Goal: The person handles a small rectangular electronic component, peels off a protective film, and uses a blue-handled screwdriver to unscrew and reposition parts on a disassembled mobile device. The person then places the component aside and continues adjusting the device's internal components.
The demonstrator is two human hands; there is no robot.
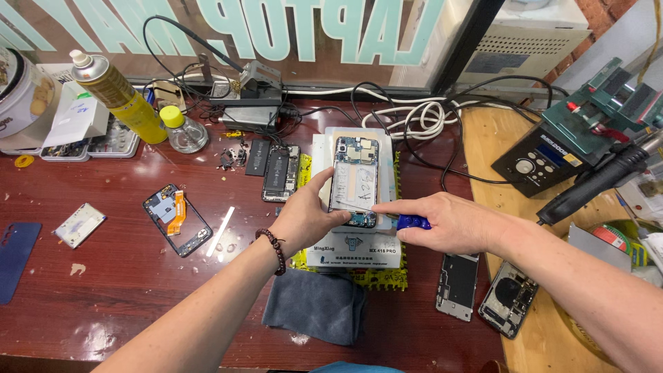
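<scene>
While both hands meet at the near end of the opened phone (354,181), each has its own part. The left hand (304,217) is curled around the phone's left long edge, thumb on top and fingers wrapped at the side, gripping the frame. The right hand (442,222) is closed around a blue-handled tool (412,222), whose thin tip runs leftward across the phone's bottom end, close to the left thumb.

That phone lies face-down with its back removed, circuit board showing, on a white heating pad (387,155) straight ahead of the person. Its long axis runs away from the body, so the tool crosses it nearly at right angles. Both hands are about equally near, the left touching, the right reaching through the tool.

Farther out on the counter (117,276), a grey cloth (318,304) lies just below the pad, another stripped phone (177,220) sits well apart to the left, and two more phone shells (483,293) rest under the right forearm.
</scene>
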